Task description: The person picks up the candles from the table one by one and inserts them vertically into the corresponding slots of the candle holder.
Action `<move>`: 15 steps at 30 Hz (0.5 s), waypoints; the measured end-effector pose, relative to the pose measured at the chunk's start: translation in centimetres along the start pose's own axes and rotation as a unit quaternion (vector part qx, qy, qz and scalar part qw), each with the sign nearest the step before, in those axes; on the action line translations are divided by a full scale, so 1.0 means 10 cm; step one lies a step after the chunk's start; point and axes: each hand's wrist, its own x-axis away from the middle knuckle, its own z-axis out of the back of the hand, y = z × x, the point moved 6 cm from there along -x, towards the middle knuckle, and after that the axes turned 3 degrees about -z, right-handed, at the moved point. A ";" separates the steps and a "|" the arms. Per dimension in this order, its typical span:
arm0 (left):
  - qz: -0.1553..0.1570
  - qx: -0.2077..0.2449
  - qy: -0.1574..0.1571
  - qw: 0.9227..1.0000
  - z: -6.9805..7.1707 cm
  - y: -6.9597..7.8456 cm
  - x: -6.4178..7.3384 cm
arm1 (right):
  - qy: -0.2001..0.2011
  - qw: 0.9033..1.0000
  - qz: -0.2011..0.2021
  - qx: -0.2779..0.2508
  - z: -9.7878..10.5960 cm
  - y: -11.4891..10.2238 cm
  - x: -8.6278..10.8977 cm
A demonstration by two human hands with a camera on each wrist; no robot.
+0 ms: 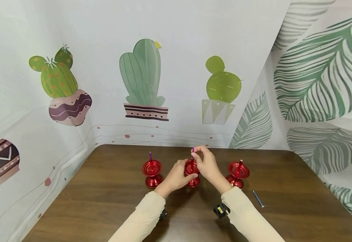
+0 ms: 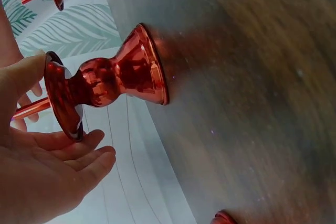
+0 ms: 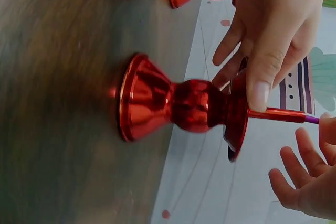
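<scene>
A shiny red metal candle holder [image 1: 193, 182] stands upright in the middle of the row, with a thin red tube [image 3: 278, 114] rising from its dish. My left hand [image 1: 177, 175] grips the rim of that dish, thumb on one side and fingers on the other. At the top of the tube, a slim purple candle [image 3: 312, 119] is pinched between the thumb and forefinger of my right hand [image 1: 207, 164]. The other fingers of the right hand spread loosely. The candle's lower end is hidden in the tube.
To the left stands a matching red holder [image 1: 153, 181] with a purple candle [image 1: 150, 155] in its tube. Another red holder [image 1: 237, 182], its tube showing no purple, is at the right, partly behind my right forearm. A blue candle [image 1: 258, 199] lies on the wooden table [image 1: 109, 195].
</scene>
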 end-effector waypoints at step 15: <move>-0.024 -0.042 0.079 0.996 0.08 0.12 0.05 | -0.054 0.995 0.053 0.069 0.20 -0.12 0.13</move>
